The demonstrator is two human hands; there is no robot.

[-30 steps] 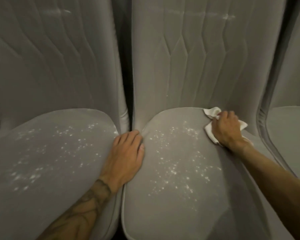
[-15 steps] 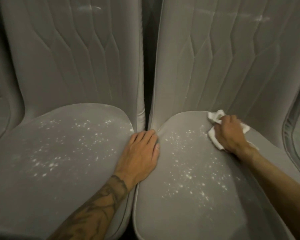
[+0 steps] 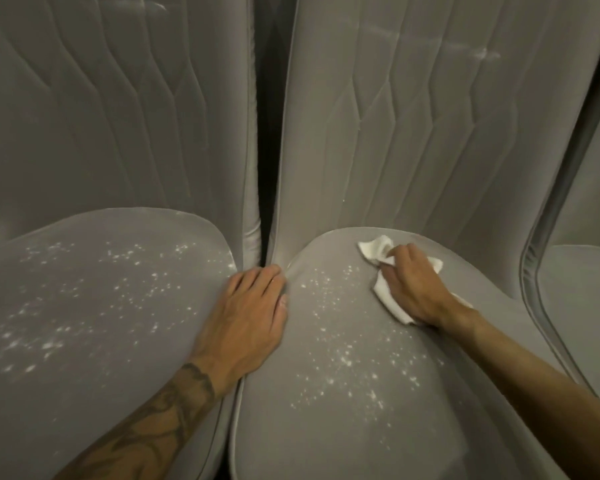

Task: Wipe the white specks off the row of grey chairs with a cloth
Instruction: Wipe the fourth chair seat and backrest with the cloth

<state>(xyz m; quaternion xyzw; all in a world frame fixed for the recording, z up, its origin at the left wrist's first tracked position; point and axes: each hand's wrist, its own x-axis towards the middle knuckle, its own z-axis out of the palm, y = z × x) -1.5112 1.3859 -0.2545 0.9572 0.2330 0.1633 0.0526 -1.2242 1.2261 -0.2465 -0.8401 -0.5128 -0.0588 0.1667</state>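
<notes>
Two grey padded chairs stand side by side. White specks (image 3: 347, 362) dot the right chair's seat (image 3: 326, 438), and more specks (image 3: 94, 289) cover the left chair's seat (image 3: 66, 393). My right hand (image 3: 416, 289) presses a crumpled white cloth (image 3: 383, 251) onto the back right part of the right seat, fingers curled over it. My left hand (image 3: 243, 320) rests flat, fingers straight, over the gap where the two seats meet.
Quilted grey backrests (image 3: 413, 116) rise behind both seats, with faint white smears near the top of the right one. A dark gap (image 3: 265, 133) runs between the backrests. A third chair's seat (image 3: 582, 306) shows at the right edge.
My right hand with the cloth has slid a little leftward across the right seat. The view has shifted slightly. My left hand stays in place.
</notes>
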